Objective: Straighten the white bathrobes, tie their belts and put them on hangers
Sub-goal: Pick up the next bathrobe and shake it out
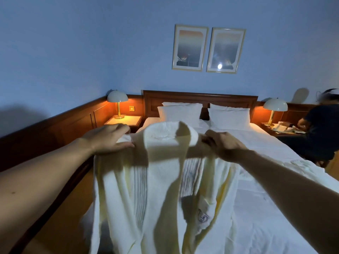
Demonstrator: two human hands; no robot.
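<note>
The bathrobe (pixel 146 180) hangs over the bed's (pixel 275 198) foot edge, both hands pinching its shoulders: left hand (pixel 108 139) fingers fairly straight, right hand (pixel 222 145) fingers curled. Keep shoulders level so the 2 fronts fall even.

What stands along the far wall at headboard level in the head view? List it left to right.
Left bedside lamp → wall switch plate → left pillows → right pillows → right bedside lamp → another person in dark clothing at the right edge.
</note>
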